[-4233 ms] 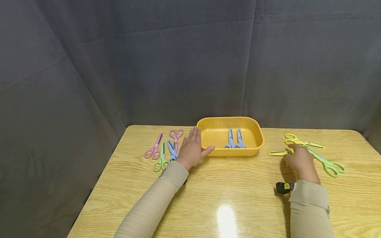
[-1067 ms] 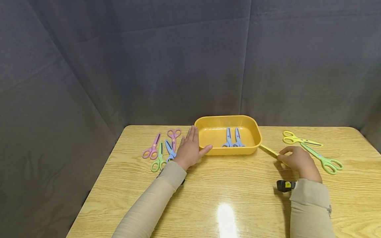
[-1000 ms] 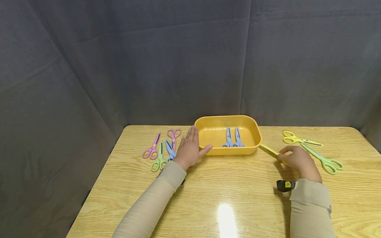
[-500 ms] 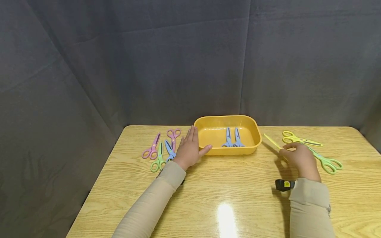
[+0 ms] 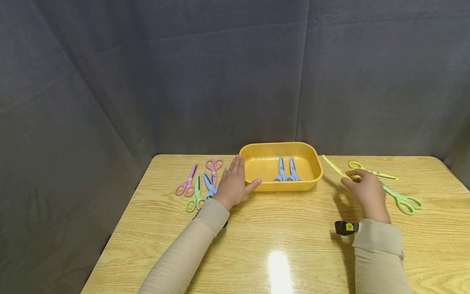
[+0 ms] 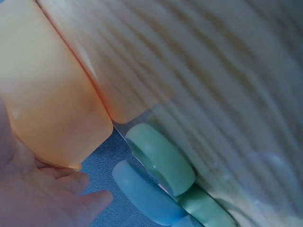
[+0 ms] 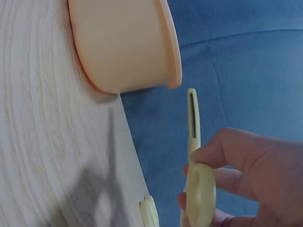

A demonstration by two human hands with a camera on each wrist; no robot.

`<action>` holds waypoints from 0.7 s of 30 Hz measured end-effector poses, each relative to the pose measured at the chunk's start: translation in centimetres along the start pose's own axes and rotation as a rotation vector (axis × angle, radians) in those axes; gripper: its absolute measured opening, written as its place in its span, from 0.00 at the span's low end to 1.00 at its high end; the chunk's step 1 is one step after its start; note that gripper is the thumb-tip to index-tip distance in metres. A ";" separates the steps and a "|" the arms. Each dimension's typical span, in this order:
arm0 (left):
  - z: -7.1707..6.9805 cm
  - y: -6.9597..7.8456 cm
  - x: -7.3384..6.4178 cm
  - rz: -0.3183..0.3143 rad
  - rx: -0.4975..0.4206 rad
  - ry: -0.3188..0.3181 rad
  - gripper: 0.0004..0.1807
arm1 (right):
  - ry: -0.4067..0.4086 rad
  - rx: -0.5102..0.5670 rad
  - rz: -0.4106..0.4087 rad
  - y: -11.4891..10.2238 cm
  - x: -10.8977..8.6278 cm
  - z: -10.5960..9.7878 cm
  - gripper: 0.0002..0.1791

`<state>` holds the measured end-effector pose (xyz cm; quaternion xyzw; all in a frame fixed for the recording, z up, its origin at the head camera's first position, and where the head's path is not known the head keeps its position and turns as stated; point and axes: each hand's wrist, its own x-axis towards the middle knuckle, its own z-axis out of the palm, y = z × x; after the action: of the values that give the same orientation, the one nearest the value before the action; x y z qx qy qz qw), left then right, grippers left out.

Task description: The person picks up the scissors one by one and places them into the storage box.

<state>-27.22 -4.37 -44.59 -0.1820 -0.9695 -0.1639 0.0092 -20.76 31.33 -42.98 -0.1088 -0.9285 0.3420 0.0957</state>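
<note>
My right hand [image 5: 367,192] pinches a pair of yellow scissors [image 5: 332,165] near the handles, held above the table just right of the yellow tray [image 5: 279,186]. In the right wrist view these scissors [image 7: 193,118] point their blades up beside the tray wall, with thumb and fingers around the handle. Two pairs of blue scissors [image 5: 281,169] lie side by side in the tray. My left hand [image 5: 233,184] touches the tray's left end, fingers straight and thumb spread along the front. Green scissors [image 6: 161,158] and blue scissors [image 6: 144,194] show beneath it in the left wrist view.
Pink scissors [image 5: 187,183], green scissors [image 5: 196,197] and blue scissors [image 5: 209,183] lie left of the tray, partly behind my left arm. Right of it are other yellow scissors [image 5: 382,175] and green scissors [image 5: 402,201]. A dark curtain [image 5: 235,81] hangs behind the table [image 5: 293,228].
My right hand has picked the yellow scissors up from the table and raised them, blades now tilted up toward the tray's right end. My left hand stays at the tray.
</note>
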 end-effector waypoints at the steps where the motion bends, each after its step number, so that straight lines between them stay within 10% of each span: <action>1: 0.0 0.0 0.0 0.001 0.000 0.001 0.55 | 0.013 0.003 -0.008 -0.2 0.0 0.1 0.24; 21: 0.1 -0.1 0.1 0.005 0.014 -0.001 0.56 | 0.209 0.087 -0.120 -4.3 -0.3 2.3 0.18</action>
<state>-27.34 -4.45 -44.71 -0.1844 -0.9702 -0.1569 0.0104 -21.58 26.70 -41.91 -0.0838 -0.9025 0.3625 0.2169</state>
